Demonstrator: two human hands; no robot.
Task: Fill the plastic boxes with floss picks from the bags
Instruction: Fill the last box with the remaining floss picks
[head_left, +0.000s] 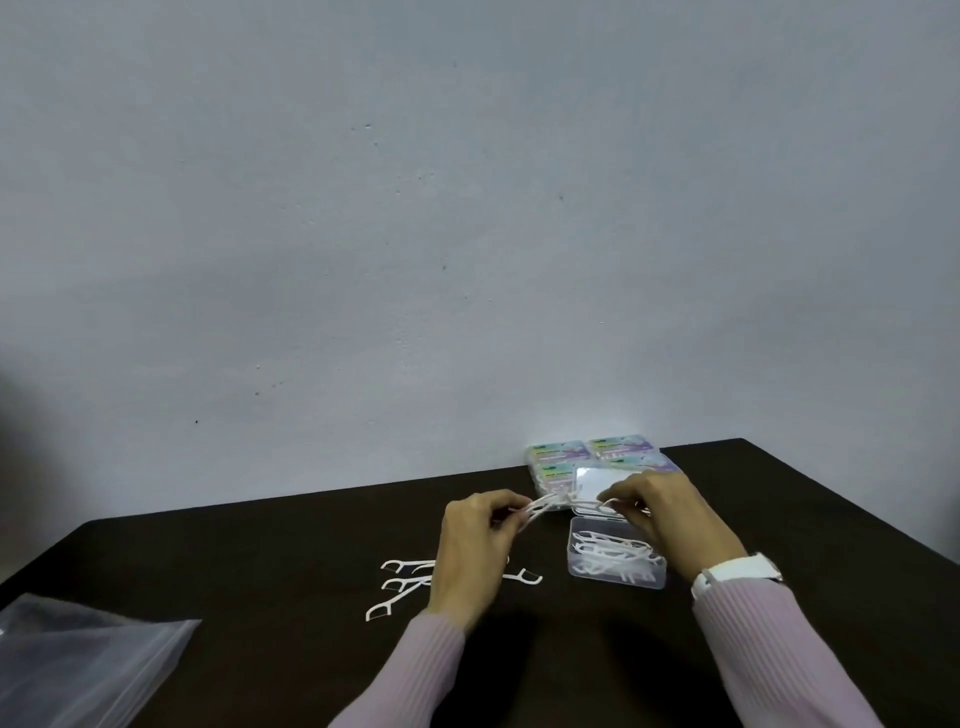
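While both arms in ribbed pale-pink sleeves are reaching over the dark brown counter (260, 551), the left hand (475, 551) is curling its fingers into a tight grip on a small bunch of white plastic floss picks (543, 505), pinching them between thumb and fingertips. The right hand (657, 512), wearing a white wristwatch (737, 571), is closing its own grip on the other end of the same bunch, fingers bent round the picks, so the bunch is hanging in the air between the two hands, just above the far edge of the clear rectangular plastic box (615, 561).

That box is sitting open on the counter under the right hand, already holding several white picks, and its clear lid (605, 486) is standing up behind it. Just beyond the lid, closed plastic boxes with colourful printed labels (582, 457) are lying packed side by side against the pale grey wall (467, 208).

A few loose white floss picks (400, 582) are lying scattered on the counter beside and partly under the left hand. Well apart from them, at the near left corner, a clear plastic zip bag (78, 670) is lying flat; what it is holding cannot be told.
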